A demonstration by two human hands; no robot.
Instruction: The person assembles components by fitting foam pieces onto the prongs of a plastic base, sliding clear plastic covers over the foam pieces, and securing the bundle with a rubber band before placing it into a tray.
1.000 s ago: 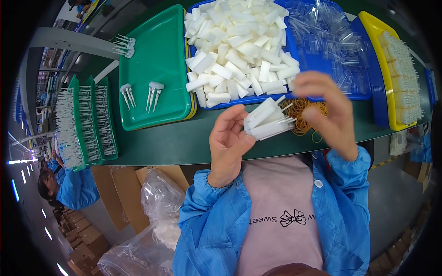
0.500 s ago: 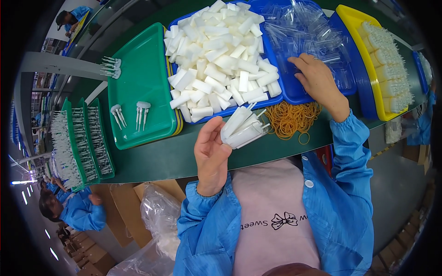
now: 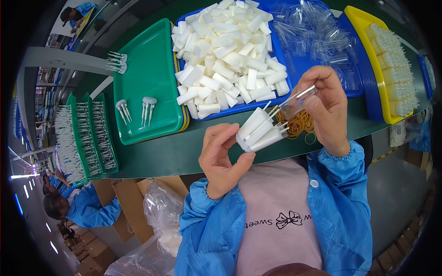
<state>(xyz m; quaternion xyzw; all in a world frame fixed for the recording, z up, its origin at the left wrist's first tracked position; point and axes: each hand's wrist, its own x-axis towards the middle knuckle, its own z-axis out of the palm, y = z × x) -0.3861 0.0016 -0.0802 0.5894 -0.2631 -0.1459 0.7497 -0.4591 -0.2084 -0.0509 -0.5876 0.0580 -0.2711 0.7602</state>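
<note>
White bundle: held up above the counter, near its edge, thin stems pointing away from the left palm. Left hand: grip closed about the base end, probably so the stem ends stay bare. Right hand: thumb and fingers clamped on a clear tube, aslant beside the stems; cannot tell if they touch. Rubber bands just beyond; foam pieces and more tubes in blue trays, presumably for short reaches.
</note>
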